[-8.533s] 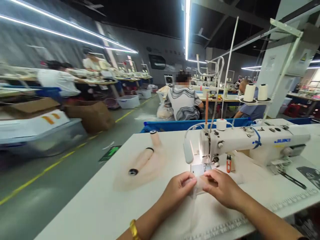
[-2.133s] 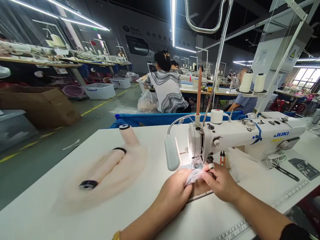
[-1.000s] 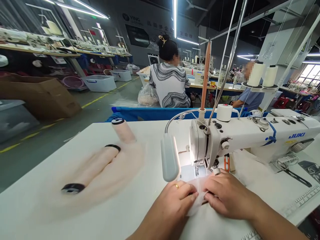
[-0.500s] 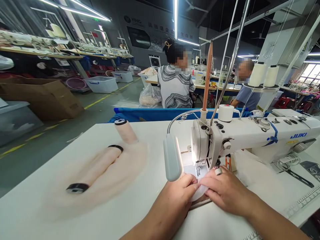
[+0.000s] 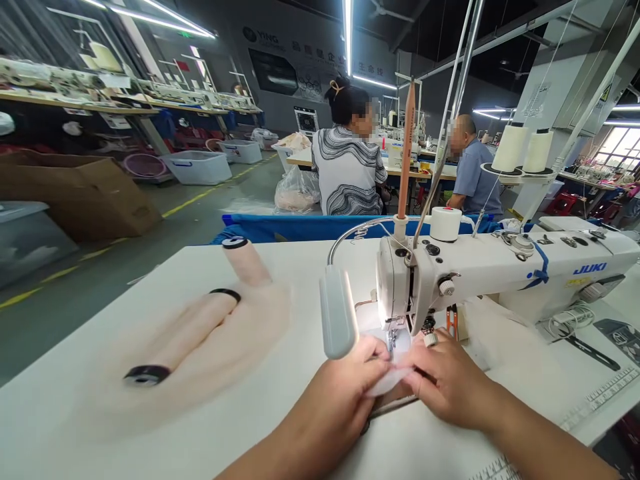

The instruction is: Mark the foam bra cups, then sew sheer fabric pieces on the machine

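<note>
1. Head view, hands: the left hand (image 5: 345, 387) and the right hand (image 5: 445, 380) meet just below the needle area of the sewing machine (image 5: 500, 273). Both are closed in a pinch on a small piece of sheer white fabric (image 5: 385, 381), fingertips of the two hands nearly touching.
2. Head view, fabric: it lies on the machine bed directly in front of the presser foot, held between both hands and lit by the lamp (image 5: 339, 320) on its gooseneck.
3. Head view, right hand detail: a ring sits on one finger, close to the machine head.
4. Head view, table (image 5: 125, 440): a pale pink heap of sheer fabric (image 5: 210, 360) lies to the left, well apart from the hands, with three pink thread cones on it, two lying and one upright (image 5: 245, 260).
5. Head view, machine surroundings: red-handled snips (image 5: 453, 321) hang beside the needle; two white thread cones (image 5: 523, 150) stand on the rack behind.
6. Head view, background: a person in a striped top (image 5: 347, 170) sits with back turned; another in a blue shirt (image 5: 473, 177) sits to the right.
</note>
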Available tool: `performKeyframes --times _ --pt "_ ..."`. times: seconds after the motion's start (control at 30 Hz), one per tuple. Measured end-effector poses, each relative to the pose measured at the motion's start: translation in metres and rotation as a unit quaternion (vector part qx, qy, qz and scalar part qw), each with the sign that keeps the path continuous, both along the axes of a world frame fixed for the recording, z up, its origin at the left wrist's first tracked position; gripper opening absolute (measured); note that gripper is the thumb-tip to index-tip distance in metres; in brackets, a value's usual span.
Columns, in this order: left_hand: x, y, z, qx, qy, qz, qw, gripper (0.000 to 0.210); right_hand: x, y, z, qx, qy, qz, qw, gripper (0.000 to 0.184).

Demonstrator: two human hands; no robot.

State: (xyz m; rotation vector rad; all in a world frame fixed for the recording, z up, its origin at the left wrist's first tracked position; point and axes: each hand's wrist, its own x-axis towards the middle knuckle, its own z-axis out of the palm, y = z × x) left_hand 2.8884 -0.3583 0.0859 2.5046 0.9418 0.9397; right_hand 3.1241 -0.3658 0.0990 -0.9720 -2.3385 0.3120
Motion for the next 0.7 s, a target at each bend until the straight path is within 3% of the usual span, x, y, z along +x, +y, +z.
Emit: performKeyframes --times 0.1,0.23,0.37,0.57,0.7 --pt "0.0 -0.009 -0.005 0.085 0.019 -0.032 0.996 0.036 0.003 -0.005 0.003 0.034 -0.099 0.035 0.994 0.014" --pt "0.0 -0.013 -0.015 0.141 0.016 -0.026 0.989 0.037 0.004 -0.008 0.008 0.045 -0.137 0.051 0.988 0.015" --pt "0.0 -0.011 -0.015 0.143 0.014 -0.013 0.989 0.035 0.004 -0.006 0.008 0.055 -0.16 0.037 0.985 0.016" --pt "0.003 -0.009 0.005 0.119 0.032 -0.016 0.992 0.036 0.003 -0.004 0.006 0.047 -0.152 0.015 0.987 0.019" --pt "0.005 -0.003 -0.003 0.14 0.007 -0.002 0.99 0.037 0.003 -0.002 0.005 0.039 -0.139 0.004 0.99 0.022"
